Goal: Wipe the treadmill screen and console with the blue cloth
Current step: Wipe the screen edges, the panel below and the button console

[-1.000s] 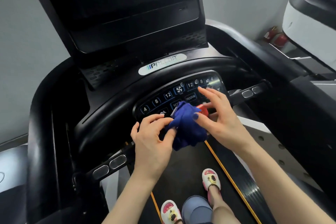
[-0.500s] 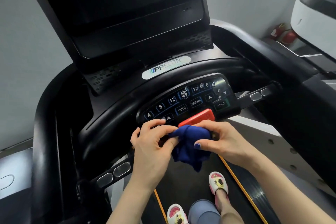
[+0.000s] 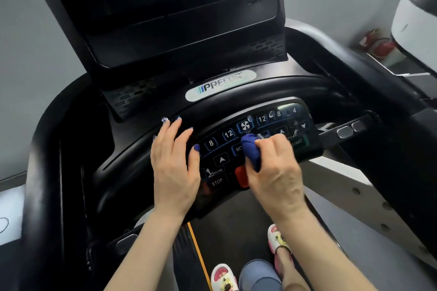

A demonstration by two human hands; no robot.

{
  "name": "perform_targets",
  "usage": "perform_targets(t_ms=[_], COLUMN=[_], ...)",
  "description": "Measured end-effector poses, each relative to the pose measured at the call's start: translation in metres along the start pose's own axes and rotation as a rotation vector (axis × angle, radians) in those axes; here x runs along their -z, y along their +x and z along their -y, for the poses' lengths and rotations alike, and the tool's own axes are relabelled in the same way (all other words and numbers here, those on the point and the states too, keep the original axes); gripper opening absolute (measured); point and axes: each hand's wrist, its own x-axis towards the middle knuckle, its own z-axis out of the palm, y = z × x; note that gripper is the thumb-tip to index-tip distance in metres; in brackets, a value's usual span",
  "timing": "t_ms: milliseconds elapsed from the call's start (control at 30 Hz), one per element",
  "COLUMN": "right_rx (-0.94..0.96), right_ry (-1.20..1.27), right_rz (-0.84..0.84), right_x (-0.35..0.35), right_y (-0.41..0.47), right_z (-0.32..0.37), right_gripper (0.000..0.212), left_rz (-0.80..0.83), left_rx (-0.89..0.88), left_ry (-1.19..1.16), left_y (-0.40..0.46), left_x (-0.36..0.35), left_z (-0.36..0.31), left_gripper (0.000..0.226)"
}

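Presently the left hand (image 3: 173,168) lies flat, fingers straight and slightly spread, on the left end of the button panel (image 3: 305,146), its fingertips reaching the curved handlebar (image 3: 132,149) behind. No containers in view. Just right of it, the right hand (image 3: 275,172) is curled round the bunched blue cloth (image 3: 251,152) and presses it onto the middle of the panel, below the fan button (image 3: 245,126); the cloth hides part of the mode key and touches the red stop tab (image 3: 241,178). Panel surface right of the cloth, around the start key (image 3: 296,143), lies uncovered up to its right edge. Above, the dark screen (image 3: 165,2) stands tilted, well apart from both hands. Below, slippers (image 3: 277,238) stand on the belt (image 3: 227,217).
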Motion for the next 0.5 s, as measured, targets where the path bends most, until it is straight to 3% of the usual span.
perform_targets(t_ms=[233, 333, 500], right_rx=[0.014, 0.099, 0.13], right_ry=[0.097, 0.172, 0.22], right_rz=[0.087, 0.104, -0.013], right_x=[-0.028, -0.036, -0.05], right_y=[-0.021, -0.036, -0.04], right_z=[0.013, 0.008, 0.008], right_gripper=[0.049, 0.045, 0.033], left_rz=[0.058, 0.05, 0.027], left_rx=[0.023, 0.042, 0.031], left_ry=[0.02, -0.03, -0.1], left_y=[-0.003, -0.005, -0.005], left_x=[-0.018, -0.022, -0.025], left_z=[0.021, 0.021, 0.023], left_gripper=[0.049, 0.052, 0.054])
